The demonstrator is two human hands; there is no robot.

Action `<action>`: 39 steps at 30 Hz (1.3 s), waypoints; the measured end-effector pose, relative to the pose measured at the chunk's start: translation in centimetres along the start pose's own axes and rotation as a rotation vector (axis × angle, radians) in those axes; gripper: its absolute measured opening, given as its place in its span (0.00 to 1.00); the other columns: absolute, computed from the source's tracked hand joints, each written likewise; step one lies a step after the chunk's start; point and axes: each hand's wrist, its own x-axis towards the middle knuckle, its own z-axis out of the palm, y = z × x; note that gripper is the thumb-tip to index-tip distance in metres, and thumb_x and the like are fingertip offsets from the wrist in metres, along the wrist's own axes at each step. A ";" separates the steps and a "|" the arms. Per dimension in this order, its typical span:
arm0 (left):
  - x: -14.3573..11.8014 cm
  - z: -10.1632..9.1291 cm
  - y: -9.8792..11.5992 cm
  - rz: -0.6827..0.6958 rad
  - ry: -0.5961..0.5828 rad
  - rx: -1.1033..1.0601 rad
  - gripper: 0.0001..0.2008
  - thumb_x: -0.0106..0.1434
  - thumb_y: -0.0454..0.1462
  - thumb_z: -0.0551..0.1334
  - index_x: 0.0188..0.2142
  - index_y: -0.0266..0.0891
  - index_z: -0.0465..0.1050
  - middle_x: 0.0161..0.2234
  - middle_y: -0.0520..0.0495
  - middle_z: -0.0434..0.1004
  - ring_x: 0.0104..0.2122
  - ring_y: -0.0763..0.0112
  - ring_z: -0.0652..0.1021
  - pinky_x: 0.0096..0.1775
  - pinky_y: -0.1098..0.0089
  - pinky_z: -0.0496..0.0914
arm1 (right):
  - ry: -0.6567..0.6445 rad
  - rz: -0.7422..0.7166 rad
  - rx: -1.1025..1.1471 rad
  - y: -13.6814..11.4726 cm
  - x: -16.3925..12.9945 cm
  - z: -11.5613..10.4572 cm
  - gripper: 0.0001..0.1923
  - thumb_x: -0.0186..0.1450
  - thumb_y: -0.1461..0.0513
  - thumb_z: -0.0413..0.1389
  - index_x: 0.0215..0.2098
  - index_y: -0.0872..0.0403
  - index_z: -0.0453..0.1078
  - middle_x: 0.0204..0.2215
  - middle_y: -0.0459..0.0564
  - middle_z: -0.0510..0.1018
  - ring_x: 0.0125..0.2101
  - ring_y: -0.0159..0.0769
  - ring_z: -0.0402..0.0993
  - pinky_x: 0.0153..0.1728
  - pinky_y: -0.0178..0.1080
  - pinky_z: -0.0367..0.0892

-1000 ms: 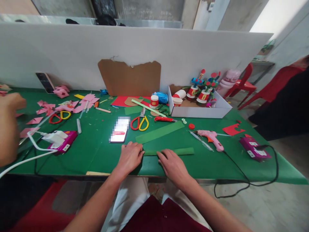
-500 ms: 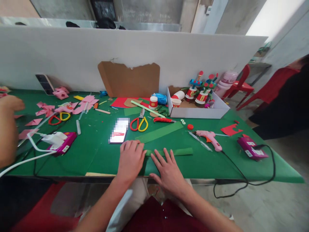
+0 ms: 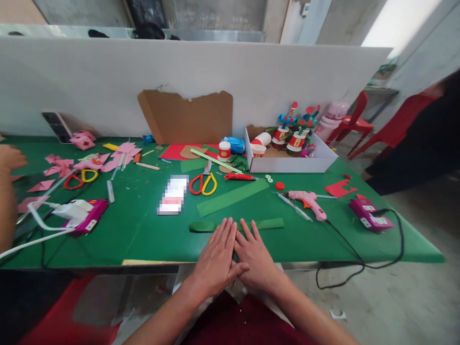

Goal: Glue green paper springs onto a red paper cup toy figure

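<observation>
Here, both flat and open at the tabletop's near edge: left hand and right hand side by side, fingers spread, pressing down on a folded green paper strip, likely to set its crease. Gripping nothing, only palms down. Strip parallel to the near edge, its rolled end poking out past the left hand. Scissors, a wider green strip and pink glue gun just beyond, within easy reach.

Bright daylight from right, edges warped
</observation>
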 end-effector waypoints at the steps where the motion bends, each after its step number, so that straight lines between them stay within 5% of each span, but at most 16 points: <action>1: -0.1 0.1 0.0 -0.001 0.006 0.013 0.43 0.67 0.57 0.43 0.68 0.27 0.35 0.68 0.30 0.46 0.68 0.54 0.50 0.63 0.54 0.54 | 0.006 -0.006 0.009 0.2 -0.2 -0.2 0.37 0.66 0.56 0.51 0.70 0.53 0.45 0.67 0.54 0.56 0.67 0.57 0.43 0.64 0.63 0.42; 6: -0.4 1.0 0.0 0.019 0.054 0.077 0.42 0.67 0.57 0.42 0.68 0.27 0.38 0.67 0.30 0.49 0.67 0.54 0.52 0.63 0.53 0.54 | 0.014 0.063 0.035 2.0 -1.5 -1.2 0.33 0.70 0.51 0.46 0.69 0.55 0.47 0.67 0.53 0.54 0.67 0.49 0.46 0.65 0.58 0.43; 11: -0.5 1.2 0.0 0.012 0.042 0.148 0.41 0.66 0.58 0.44 0.66 0.29 0.51 0.66 0.31 0.53 0.67 0.49 0.53 0.62 0.50 0.53 | -0.014 0.151 0.014 4.7 -3.2 -2.1 0.34 0.70 0.48 0.44 0.68 0.55 0.49 0.67 0.53 0.54 0.67 0.48 0.46 0.65 0.57 0.45; 19: -0.2 1.1 0.5 -0.039 0.001 0.183 0.44 0.62 0.62 0.47 0.66 0.32 0.54 0.67 0.34 0.53 0.66 0.48 0.54 0.62 0.48 0.54 | 0.019 0.321 -0.041 7.7 -5.9 -2.9 0.35 0.71 0.47 0.41 0.68 0.60 0.50 0.66 0.59 0.57 0.67 0.49 0.48 0.64 0.57 0.47; 24: 1.8 0.6 0.4 -0.048 -0.079 0.148 0.40 0.65 0.58 0.48 0.66 0.31 0.53 0.67 0.34 0.53 0.66 0.48 0.53 0.62 0.48 0.54 | 0.170 0.148 0.029 5.4 -3.0 -3.7 0.35 0.72 0.49 0.40 0.70 0.57 0.39 0.68 0.57 0.51 0.68 0.45 0.42 0.65 0.56 0.46; 27: 3.6 0.4 0.0 -0.092 -0.115 0.136 0.35 0.66 0.51 0.51 0.66 0.31 0.52 0.67 0.35 0.51 0.67 0.50 0.53 0.63 0.49 0.53 | 0.116 0.046 0.108 4.1 0.2 -2.9 0.35 0.72 0.49 0.40 0.70 0.60 0.42 0.68 0.58 0.52 0.68 0.44 0.42 0.65 0.54 0.46; 31: 4.7 0.5 -0.5 -0.110 -0.105 0.121 0.34 0.66 0.45 0.51 0.67 0.31 0.49 0.67 0.37 0.51 0.67 0.53 0.51 0.64 0.51 0.52 | 0.060 0.068 0.136 4.0 2.8 -1.1 0.37 0.71 0.46 0.40 0.69 0.62 0.46 0.67 0.61 0.54 0.67 0.45 0.47 0.65 0.53 0.47; 39: 4.1 0.5 -1.1 -0.144 -0.102 0.145 0.32 0.67 0.43 0.48 0.66 0.28 0.51 0.67 0.38 0.52 0.67 0.58 0.53 0.65 0.55 0.51 | 0.060 0.120 0.084 4.0 3.0 -0.5 0.38 0.70 0.44 0.39 0.67 0.63 0.50 0.66 0.61 0.55 0.67 0.44 0.48 0.66 0.52 0.47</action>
